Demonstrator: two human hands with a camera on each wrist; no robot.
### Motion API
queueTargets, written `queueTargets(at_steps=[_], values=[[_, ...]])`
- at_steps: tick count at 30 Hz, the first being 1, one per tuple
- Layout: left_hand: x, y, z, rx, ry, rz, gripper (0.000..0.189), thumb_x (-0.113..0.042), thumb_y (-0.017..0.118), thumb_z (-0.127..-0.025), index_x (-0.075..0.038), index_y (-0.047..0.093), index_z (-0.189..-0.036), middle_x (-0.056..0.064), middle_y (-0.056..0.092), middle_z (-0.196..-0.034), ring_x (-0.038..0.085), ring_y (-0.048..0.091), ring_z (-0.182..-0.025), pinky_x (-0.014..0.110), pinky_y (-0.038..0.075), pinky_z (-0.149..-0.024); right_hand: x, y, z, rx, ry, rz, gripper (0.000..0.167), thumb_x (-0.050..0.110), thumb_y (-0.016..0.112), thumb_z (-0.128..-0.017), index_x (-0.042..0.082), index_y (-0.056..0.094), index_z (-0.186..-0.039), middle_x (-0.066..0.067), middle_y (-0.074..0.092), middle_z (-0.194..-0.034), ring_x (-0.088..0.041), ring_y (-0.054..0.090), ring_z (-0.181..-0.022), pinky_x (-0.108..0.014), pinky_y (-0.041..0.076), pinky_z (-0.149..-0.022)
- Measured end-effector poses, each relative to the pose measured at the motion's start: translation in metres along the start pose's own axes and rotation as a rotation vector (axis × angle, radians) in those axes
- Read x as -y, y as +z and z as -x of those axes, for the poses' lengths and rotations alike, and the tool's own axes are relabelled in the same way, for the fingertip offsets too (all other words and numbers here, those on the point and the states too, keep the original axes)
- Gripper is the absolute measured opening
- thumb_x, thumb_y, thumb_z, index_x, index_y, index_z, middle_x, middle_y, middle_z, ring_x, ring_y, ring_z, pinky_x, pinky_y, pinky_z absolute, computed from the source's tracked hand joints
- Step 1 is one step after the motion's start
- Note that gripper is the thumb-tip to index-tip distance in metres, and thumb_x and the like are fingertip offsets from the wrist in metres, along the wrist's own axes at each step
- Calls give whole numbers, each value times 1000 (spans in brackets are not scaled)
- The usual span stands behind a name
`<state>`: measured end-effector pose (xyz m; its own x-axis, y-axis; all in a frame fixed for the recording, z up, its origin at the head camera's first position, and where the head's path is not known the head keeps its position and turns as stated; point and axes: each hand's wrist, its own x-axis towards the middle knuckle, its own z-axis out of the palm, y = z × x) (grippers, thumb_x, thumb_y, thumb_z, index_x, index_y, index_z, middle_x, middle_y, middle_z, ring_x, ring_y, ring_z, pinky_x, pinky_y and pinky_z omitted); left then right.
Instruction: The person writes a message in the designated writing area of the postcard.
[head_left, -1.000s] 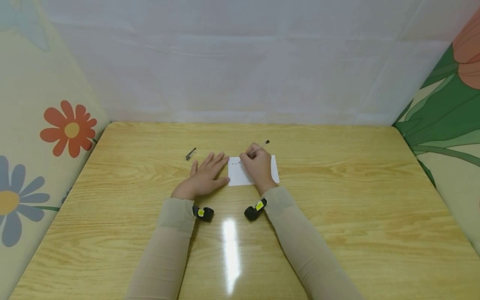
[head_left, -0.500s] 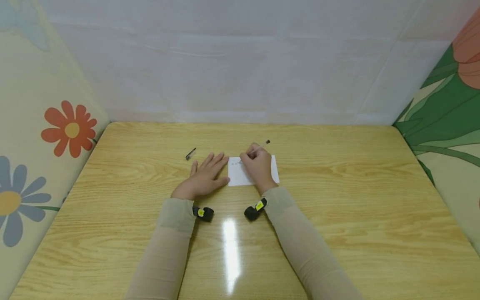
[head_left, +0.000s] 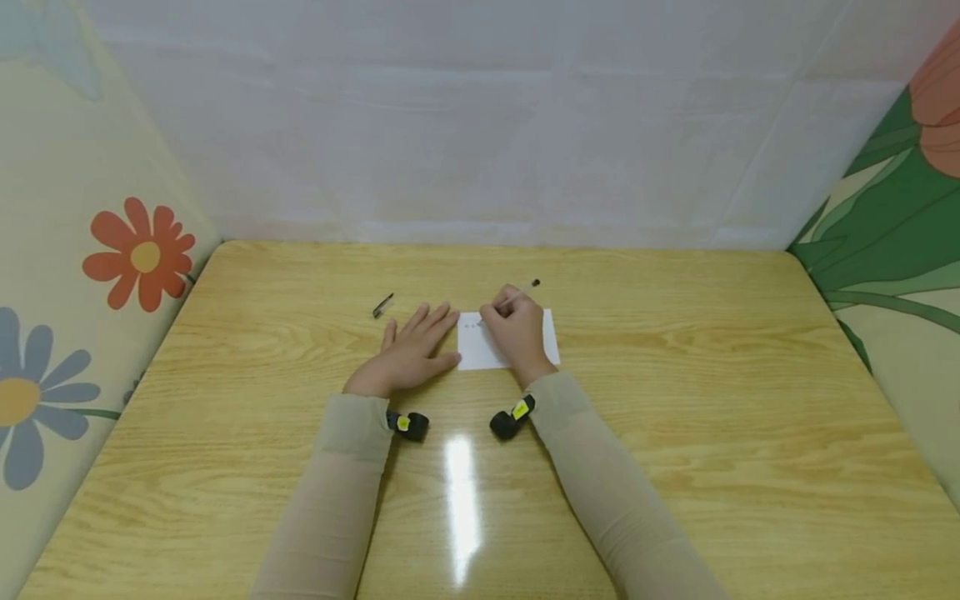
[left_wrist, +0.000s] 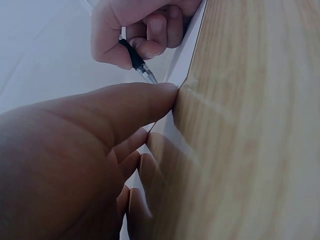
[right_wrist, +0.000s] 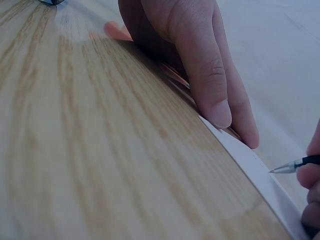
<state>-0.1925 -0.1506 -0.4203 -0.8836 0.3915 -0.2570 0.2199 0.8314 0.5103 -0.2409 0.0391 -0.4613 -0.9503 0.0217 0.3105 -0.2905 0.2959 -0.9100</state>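
A small white sheet of paper (head_left: 480, 354) lies on the wooden table, with a few tiny dark marks along its upper left. My right hand (head_left: 519, 329) rests on the sheet and pinches a clear pen (head_left: 527, 288) with a black grip and black end. In the right wrist view the pen's metal tip (right_wrist: 282, 168) meets the paper. My left hand (head_left: 408, 354) lies flat, fingers spread, its thumb and fingertips touching the left edge of the paper. Beyond it is a clear and black pen cap (head_left: 382, 306), apart from the fingers.
The wood-grain table (head_left: 675, 400) extends on both sides of the arms. A white cloth (head_left: 480, 125) hangs behind its far edge. Flower-patterned panels (head_left: 142, 258) stand left and right. Each wrist carries a small black camera (head_left: 412, 427).
Almost nothing moves between the frames; both hands, the paper and the pen cap keep their places. The whole view shifts very slightly.
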Motion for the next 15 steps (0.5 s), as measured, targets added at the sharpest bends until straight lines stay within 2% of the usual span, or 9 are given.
queueTargets(at_steps=[15], values=[[2,0,-1,2,2,-4,71,-38,49,-106,-13,16,-164,9,4,-171,34,-8,-155,65,-15,-116,0,1,-1,10,3,-12,19,7,66,-83,7,58,-66,2,49,-58,-13,46,-58,-25,38,-56]])
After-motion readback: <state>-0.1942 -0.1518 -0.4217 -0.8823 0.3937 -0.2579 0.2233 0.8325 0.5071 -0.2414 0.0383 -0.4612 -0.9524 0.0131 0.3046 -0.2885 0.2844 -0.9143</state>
